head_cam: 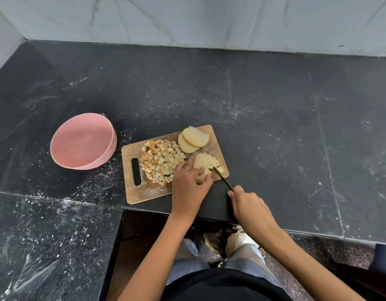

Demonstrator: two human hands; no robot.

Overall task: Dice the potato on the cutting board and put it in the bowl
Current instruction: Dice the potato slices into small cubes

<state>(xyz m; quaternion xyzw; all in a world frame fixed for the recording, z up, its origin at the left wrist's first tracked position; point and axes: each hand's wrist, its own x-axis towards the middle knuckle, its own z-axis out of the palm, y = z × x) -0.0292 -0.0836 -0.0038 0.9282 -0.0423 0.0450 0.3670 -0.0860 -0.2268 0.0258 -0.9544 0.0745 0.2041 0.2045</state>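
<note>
No readable text, label, brand, number or sign anywhere in view. Cutting board (144, 192), bowl (83, 142), knife (223, 180) and table (274, 127) carried no legible marking.

A dark, black stone countertop (274, 118), flecked and scratched with white marks, runs into a corner and wraps round to the left. Behind it stands a wall of pale grey marble-look tiles (187, 18) with faint veins. Below the counter's front edge shows a speckled brownish floor (318, 255).
</note>
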